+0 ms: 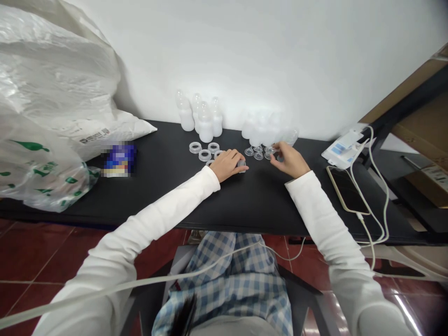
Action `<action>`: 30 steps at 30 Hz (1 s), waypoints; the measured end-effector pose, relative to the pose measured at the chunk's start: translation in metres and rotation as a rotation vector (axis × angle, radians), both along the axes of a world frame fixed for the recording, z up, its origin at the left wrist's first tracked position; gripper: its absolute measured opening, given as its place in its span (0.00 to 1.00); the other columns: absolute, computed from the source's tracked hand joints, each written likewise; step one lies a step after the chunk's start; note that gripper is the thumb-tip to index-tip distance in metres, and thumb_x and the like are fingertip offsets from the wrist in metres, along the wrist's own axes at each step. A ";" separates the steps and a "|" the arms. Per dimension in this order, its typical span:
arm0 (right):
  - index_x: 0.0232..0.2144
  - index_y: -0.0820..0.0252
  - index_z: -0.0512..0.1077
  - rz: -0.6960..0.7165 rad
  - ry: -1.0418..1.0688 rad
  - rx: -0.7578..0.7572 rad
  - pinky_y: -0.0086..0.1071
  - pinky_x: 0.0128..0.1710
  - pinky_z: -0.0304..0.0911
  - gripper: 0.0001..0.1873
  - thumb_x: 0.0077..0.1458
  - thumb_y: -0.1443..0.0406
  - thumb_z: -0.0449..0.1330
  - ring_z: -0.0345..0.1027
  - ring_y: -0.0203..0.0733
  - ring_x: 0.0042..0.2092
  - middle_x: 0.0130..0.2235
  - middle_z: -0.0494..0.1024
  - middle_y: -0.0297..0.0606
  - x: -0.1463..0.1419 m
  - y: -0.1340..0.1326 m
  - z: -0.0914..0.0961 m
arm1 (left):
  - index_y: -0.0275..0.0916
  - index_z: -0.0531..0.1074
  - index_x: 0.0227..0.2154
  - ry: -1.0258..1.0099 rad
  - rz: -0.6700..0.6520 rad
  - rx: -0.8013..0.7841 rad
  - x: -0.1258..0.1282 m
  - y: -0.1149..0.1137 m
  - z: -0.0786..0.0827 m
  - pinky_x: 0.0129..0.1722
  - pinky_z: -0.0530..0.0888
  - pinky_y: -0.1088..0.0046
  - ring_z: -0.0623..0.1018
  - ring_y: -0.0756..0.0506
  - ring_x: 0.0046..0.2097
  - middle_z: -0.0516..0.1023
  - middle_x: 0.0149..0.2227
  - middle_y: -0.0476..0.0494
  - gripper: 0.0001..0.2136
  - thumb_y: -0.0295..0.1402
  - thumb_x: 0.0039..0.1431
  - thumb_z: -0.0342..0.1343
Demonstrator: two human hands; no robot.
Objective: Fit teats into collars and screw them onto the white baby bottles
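My left hand (229, 164) is closed round a translucent ridged collar ring (241, 164), held just above the black table. Beside and partly behind that hand lie several more collar rings (205, 155). My right hand (290, 159) reaches into a cluster of clear bottle nipples (258, 155), its thumb and index finger at a clear nipple (270, 151) on the near side. Behind the rings stand several white baby bottles (206, 126) with clear domed tops. More white bottle bodies (259, 130) are grouped behind the nipples, with clear caps (292, 135) at their right.
Large white plastic bags (52, 84) cover the left end of the black table (168, 196), with a blurred blue packet (121, 159) beside them. Rightward lie a white-and-blue box (341, 148), a phone (347, 189) and a looping white cable (387, 200). A white wall rises behind.
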State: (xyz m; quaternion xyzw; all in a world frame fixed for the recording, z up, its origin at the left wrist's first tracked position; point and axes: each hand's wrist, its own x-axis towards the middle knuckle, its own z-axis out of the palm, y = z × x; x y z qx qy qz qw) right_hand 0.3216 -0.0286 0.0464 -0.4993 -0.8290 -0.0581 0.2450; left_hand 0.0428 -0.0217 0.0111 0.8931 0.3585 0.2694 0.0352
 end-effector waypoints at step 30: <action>0.46 0.57 0.75 -0.055 -0.147 0.003 0.35 0.36 0.60 0.19 0.54 0.71 0.53 0.71 0.45 0.33 0.34 0.80 0.39 -0.003 -0.011 0.006 | 0.39 0.77 0.49 0.064 0.195 0.049 0.002 -0.011 -0.005 0.62 0.63 0.43 0.68 0.28 0.65 0.72 0.61 0.32 0.15 0.36 0.62 0.53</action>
